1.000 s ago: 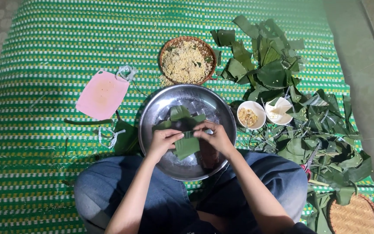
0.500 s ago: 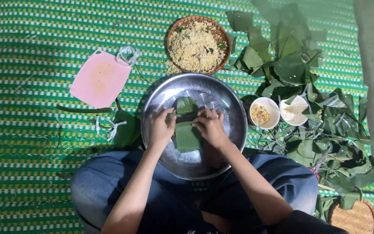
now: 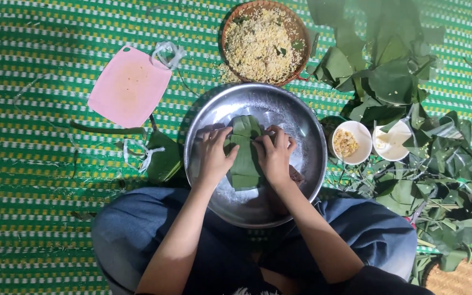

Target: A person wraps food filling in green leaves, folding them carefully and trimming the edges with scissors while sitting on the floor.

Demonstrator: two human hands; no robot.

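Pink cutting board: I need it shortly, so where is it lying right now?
In the head view the pink cutting board lies on the green woven mat, up and left of the metal bowl, beside a crumpled clear plastic bag.

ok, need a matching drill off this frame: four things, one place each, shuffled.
Things:
1. leaf parcel
2. pink board
3. woven basket of grain
4. two small white bowls

Places:
a. beyond the metal basin, top of view
b. picture-right of the basin
c. inside the basin, between left hand and right hand
d. on the green mat, upper picture-left of the basin

Pairs: 1-c, 2-d, 3-a, 4-b
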